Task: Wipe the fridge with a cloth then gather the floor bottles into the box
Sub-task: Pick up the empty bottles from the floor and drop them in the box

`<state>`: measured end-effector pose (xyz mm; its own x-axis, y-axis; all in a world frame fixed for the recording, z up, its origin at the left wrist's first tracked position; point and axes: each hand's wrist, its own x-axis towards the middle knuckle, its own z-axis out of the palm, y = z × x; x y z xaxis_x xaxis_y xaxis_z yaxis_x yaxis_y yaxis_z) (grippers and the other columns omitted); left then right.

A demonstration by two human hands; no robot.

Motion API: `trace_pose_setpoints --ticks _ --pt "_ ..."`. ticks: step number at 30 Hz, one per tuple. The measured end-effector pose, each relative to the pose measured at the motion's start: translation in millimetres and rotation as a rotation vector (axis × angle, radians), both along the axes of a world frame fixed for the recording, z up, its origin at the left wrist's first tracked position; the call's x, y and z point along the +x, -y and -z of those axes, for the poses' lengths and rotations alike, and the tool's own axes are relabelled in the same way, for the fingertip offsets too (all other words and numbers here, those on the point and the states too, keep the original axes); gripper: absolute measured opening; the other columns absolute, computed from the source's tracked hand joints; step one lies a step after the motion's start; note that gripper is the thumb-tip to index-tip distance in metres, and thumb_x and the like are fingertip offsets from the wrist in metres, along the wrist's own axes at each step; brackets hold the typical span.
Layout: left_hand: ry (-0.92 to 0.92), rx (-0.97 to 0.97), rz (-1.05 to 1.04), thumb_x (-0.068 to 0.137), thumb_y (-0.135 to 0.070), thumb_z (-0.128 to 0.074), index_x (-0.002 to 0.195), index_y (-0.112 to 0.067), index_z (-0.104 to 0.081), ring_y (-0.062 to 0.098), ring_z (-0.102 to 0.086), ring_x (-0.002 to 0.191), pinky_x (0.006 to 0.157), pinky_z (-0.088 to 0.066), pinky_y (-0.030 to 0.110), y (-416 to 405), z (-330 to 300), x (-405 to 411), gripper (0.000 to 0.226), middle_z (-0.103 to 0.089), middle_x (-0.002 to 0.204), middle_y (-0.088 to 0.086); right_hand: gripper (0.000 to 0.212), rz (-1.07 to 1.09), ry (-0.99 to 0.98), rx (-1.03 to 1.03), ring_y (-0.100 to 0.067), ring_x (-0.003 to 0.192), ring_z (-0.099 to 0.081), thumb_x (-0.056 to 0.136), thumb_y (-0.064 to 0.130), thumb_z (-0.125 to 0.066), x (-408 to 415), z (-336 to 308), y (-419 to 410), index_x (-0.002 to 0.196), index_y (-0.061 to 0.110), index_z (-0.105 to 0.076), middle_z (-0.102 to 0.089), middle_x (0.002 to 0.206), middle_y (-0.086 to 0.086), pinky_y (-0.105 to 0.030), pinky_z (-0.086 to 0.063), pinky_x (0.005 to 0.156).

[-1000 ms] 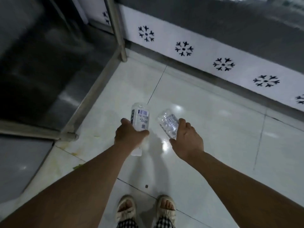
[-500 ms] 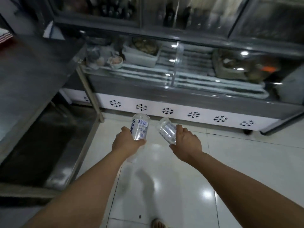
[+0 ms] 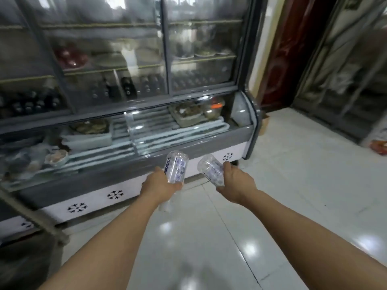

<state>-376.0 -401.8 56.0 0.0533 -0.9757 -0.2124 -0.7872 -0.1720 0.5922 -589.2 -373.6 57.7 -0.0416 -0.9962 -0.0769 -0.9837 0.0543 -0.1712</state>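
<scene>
Both hands grip clear bottles, left bottle (image 3: 176,169) label unreadable.

Glossy white tile floor (image 3: 293,195), dark red door (image 3: 293,49)

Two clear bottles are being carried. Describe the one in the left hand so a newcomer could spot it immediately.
Start at the big glass-fronted display fridge and drop to its white base panel with black snowflake marks. In front of that panel, the left hand holds a clear plastic bottle base-up. Unlike the more tilted bottle in the right hand, its label shows a dark vertical strip.
</scene>
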Motion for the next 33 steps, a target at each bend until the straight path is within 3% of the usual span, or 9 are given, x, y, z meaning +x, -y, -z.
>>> trace_pose_setpoints --ticks 5,15,19,22,28,33 --pt "-0.023 -0.032 0.163 0.069 -0.041 -0.075 0.11 -0.01 -0.052 0.025 -0.062 0.09 0.076 -0.052 0.035 18.0 -23.5 -104.7 0.056 -0.063 0.105 0.007 0.067 0.151 0.004 -0.028 -0.03 0.113 -0.054 0.086 0.041 -0.061 -99.0 -26.5 -19.3 0.134 0.01 -0.027 -0.051 0.127 -0.013 -0.036 -0.044 0.086" --pt "-0.008 -0.092 0.311 0.068 -0.047 -0.074 0.114 -0.014 -0.048 0.024 -0.059 0.095 0.074 -0.048 0.033 42.9 -44.9 -344.7 0.062 -0.061 0.11 0.005 0.055 0.329 0.01 -0.039 -0.031 0.103 -0.058 0.082 0.036 -0.065 -329.7 -59.2 -27.4 0.121 0.01 -0.036 -0.055 0.117 -0.011 -0.033 -0.039 0.072" --pt "0.025 -0.113 0.341 0.068 -0.045 -0.073 0.111 -0.014 -0.048 0.025 -0.059 0.095 0.08 -0.052 0.037 55.4 -52.5 -424.8 0.059 -0.059 0.108 0.006 0.053 0.357 -0.004 -0.039 -0.03 0.099 -0.059 0.082 0.035 -0.064 -402.7 -66.5 -15.4 0.119 0.011 -0.036 -0.056 0.114 -0.009 -0.032 -0.038 0.069" --pt "0.056 -0.122 0.369 0.069 -0.044 -0.074 0.112 -0.013 -0.049 0.024 -0.059 0.093 0.079 -0.053 0.036 72.9 -57.6 -475.9 0.058 -0.059 0.105 0.006 0.051 0.369 -0.002 -0.058 -0.029 0.096 -0.059 0.081 0.034 -0.063 -447.4 -68.4 2.3 0.117 0.012 -0.036 -0.056 0.111 -0.008 -0.032 -0.037 0.067" --pt "0.056 -0.138 0.415 0.074 -0.04 -0.073 0.114 -0.013 -0.043 0.021 -0.057 0.086 0.062 -0.046 0.029 139.3 -58.8 -568.1 0.057 -0.055 0.099 0.003 0.051 0.387 -0.003 -0.075 -0.028 0.09 -0.059 0.081 0.035 -0.065 -533.3 -66.7 66.2 0.116 0.012 -0.037 -0.057 0.108 -0.007 -0.032 -0.038 0.065" --pt "0.033 -0.176 0.459 0.074 -0.037 -0.073 0.117 -0.011 -0.046 0.022 -0.059 0.089 0.072 -0.051 0.032 220.4 -63.8 -648.3 0.058 -0.058 0.101 0.004 0.05 0.408 -0.025 -0.086 -0.026 0.085 -0.057 0.081 0.037 -0.064 -608.8 -68.9 139.3 0.116 0.013 -0.036 -0.057 0.106 -0.007 -0.031 -0.038 0.062"
